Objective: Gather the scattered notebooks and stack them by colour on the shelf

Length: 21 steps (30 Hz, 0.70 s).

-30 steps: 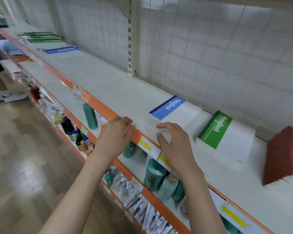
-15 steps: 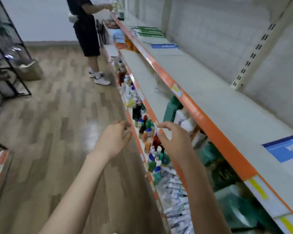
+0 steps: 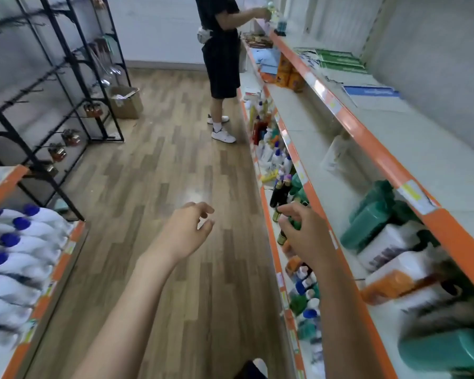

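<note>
Green notebooks (image 3: 340, 59) (apparently stacked) lie far along the shelf (image 3: 372, 140); both hands (image 3: 185, 232) (image 3: 305, 236) hang loose-fingered, empty.

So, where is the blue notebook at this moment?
In the head view, the blue notebook lies far right on the top shelf, just nearer than the green notebooks.

Motion blur smears the green jug (image 3: 446, 351) at the lower right; the far green notebooks' (image 3: 340, 60) print is unreadable.
</note>
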{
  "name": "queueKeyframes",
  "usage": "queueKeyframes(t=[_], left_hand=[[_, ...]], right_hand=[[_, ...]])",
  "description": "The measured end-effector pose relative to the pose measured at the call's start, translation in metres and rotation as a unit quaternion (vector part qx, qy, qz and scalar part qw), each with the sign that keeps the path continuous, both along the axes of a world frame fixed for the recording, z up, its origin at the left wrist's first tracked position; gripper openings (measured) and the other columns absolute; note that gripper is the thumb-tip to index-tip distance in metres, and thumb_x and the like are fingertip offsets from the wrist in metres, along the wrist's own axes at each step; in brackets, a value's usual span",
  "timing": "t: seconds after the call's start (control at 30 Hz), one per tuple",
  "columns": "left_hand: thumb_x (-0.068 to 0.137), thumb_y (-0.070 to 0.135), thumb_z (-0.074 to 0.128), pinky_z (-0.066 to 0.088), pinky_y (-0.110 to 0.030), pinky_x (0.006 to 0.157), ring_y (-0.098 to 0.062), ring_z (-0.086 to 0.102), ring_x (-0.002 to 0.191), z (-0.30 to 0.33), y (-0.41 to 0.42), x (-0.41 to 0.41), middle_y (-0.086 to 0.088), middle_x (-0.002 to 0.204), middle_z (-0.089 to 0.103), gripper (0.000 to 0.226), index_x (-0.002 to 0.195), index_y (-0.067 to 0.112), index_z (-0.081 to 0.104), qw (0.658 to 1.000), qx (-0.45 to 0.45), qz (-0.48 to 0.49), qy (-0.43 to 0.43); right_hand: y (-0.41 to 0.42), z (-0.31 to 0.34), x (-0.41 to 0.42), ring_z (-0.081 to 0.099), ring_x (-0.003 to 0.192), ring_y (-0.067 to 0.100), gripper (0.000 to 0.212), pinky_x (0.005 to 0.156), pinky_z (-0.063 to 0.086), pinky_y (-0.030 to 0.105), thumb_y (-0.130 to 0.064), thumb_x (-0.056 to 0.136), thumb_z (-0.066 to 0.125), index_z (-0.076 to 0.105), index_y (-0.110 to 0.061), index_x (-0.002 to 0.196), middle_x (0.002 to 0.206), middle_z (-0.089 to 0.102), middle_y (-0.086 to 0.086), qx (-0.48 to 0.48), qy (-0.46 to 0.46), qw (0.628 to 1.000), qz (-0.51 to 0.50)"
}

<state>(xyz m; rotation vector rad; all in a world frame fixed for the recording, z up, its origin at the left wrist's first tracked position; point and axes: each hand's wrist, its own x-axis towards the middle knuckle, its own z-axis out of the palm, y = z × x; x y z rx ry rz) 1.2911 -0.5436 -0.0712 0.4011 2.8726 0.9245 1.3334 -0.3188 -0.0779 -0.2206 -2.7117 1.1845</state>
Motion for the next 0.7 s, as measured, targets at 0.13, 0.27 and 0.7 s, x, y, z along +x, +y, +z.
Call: queueKeyframes(t=[0.13, 0.27, 0.7], left_hand=[[0.096, 0.024, 0.051, 0.038, -0.019, 0.080, -0.016, 0.058, 0.102, -0.009, -0.017, -0.045, -0.003, 0.114, 0.061, 0.028, 0.122, 0.015, 0.058, 1.000, 0.006, 0.022, -0.013], [0.096, 0.026, 0.051, 0.036, -0.019, 0.077, -0.012, 0.056, 0.096, -0.015, -0.027, -0.101, -0.001, 0.113, 0.061, 0.028, 0.122, 0.016, 0.058, 0.999, -0.003, 0.035, -0.011], [0.096, 0.024, 0.051, 0.034, -0.018, 0.076, -0.014, 0.058, 0.101, -0.005, -0.016, -0.314, -0.002, 0.114, 0.061, 0.028, 0.122, 0.015, 0.058, 0.997, -0.008, 0.077, 0.006]], right_hand=[[-0.022, -0.007, -0.055, 0.051, 0.101, -0.001, 0.028, 0.085, 0.036, 0.013, -0.019, 0.093, 0.056, 0.062, -0.016, 0.120, 0.116, 0.064, -0.005, 0.002, -0.011, 0.999, 0.047], [-0.029, -0.007, -0.121, 0.053, 0.107, 0.004, 0.028, 0.090, 0.038, 0.017, -0.019, 0.093, 0.056, 0.062, -0.015, 0.120, 0.119, 0.064, -0.003, 0.002, -0.018, 0.998, 0.065], [-0.011, 0.000, -0.341, 0.055, 0.103, 0.007, 0.025, 0.085, 0.040, 0.019, -0.019, 0.093, 0.056, 0.062, -0.018, 0.117, 0.116, 0.064, -0.003, -0.018, -0.030, 0.997, 0.063]])
